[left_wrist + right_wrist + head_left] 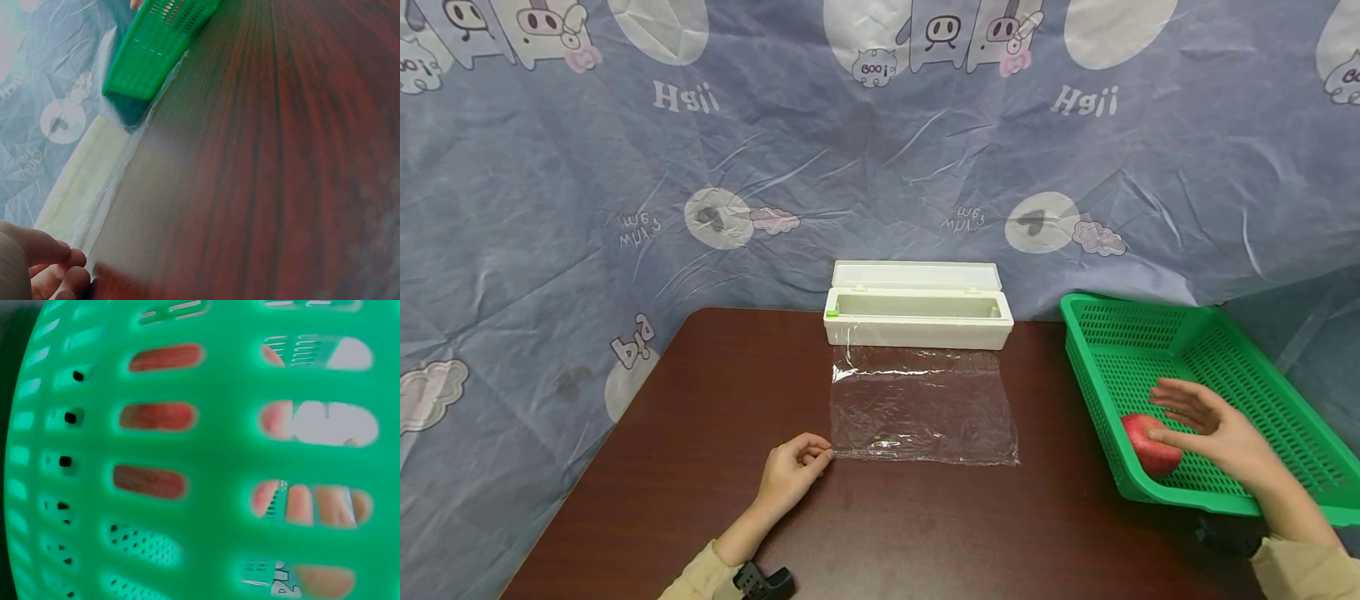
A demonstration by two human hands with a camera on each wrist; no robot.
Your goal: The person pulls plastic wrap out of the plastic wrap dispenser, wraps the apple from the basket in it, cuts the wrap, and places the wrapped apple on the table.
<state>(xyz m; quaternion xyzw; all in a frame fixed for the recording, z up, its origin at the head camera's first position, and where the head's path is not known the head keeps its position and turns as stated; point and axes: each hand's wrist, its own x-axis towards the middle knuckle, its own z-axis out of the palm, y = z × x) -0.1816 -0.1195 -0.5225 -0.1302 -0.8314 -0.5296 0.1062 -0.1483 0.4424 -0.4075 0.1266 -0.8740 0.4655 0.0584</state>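
A sheet of clear plastic wrap (925,408) stretches out over the table from the front of a white wrap box (919,335). My left hand (796,471) pinches its near left corner between thumb and fingertips; the left wrist view shows the wrap edge (119,181) running away from those fingers (53,259). Inside a green basket (1093,417) on the right lies a red apple (1142,446). My right hand (1221,433) is over the basket, fingers spread apart from the thumb, which overlaps the apple. The right wrist view is mostly the slotted basket wall (225,450), apple and fingers showing through.
The box's lid (917,275) stands raised at the table's back edge. Behind it hangs a blue-grey printed cloth (880,167). Brown wooden table (925,533) lies in front of the wrap and between box and basket.
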